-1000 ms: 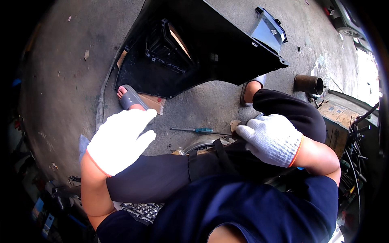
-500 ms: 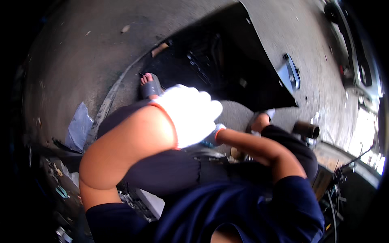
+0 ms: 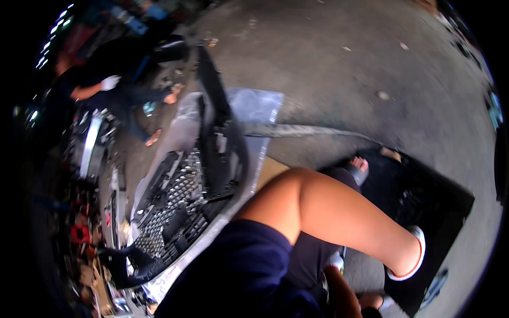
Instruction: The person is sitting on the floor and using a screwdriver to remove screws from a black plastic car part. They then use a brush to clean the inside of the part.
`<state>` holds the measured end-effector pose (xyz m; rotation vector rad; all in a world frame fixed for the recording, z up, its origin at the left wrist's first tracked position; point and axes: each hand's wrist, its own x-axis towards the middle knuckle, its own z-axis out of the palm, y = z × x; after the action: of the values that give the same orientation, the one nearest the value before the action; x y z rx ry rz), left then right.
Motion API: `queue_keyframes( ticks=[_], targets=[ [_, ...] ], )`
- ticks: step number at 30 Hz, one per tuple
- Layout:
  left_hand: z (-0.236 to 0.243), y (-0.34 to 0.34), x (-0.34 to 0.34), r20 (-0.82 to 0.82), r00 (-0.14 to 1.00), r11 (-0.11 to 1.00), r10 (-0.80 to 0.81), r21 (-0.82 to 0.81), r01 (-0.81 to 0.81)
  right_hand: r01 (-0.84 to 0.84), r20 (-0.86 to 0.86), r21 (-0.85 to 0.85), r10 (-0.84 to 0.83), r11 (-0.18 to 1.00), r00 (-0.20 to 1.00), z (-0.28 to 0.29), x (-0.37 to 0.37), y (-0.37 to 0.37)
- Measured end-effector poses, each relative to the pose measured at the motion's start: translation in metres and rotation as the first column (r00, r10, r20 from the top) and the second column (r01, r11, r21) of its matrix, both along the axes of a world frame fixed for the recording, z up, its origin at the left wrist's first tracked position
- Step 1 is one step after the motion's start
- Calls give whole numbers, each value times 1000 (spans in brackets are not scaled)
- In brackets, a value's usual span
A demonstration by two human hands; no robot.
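In a white glove with an orange-edged cuff, my left hand reaches out to the right, over a large black panel on the floor. Only the cuff end of that glove shows; the fingers are hidden beyond my forearm. Lower down, near my knee, my gloved right hand is partly covered and blurred, so what it touches is hidden. My sandalled foot rests at the panel's near left edge. To my left lies a black car bumper with a honeycomb grille.
Clear plastic sheeting lies under the bumper. A long grey strip runs from it toward the panel. At the far left, another person wearing a white glove sits among parts. A blue-grey piece lies beyond the panel.
The view has swung left, bringing the bumper and the other person into sight. My left hand, earlier in front of my right hand, now shows only its cuff end at the right.
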<state>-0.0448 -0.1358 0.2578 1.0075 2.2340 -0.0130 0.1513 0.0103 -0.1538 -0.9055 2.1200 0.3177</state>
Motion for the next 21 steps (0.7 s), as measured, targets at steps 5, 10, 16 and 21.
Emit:
queue_keyframes(
  ticks=[5,10,16,21],
  targets=[
    [-13,-5,11,-113,981,987,-158,-57,153,160,186,159,-189,974,964,38,-6,-8],
    [-2,-3,-4,-61,998,998,2,56,2,-50,534,-235,172,971,828,27,-74,55],
    [-30,-44,17,76,997,932,-8,361,-20,213,434,-138,-134,967,891,304,-214,89],
    [-46,-40,-36,443,896,999,-15,-34,33,256,-76,-443,-320,859,944,462,-212,126]
  ],
)
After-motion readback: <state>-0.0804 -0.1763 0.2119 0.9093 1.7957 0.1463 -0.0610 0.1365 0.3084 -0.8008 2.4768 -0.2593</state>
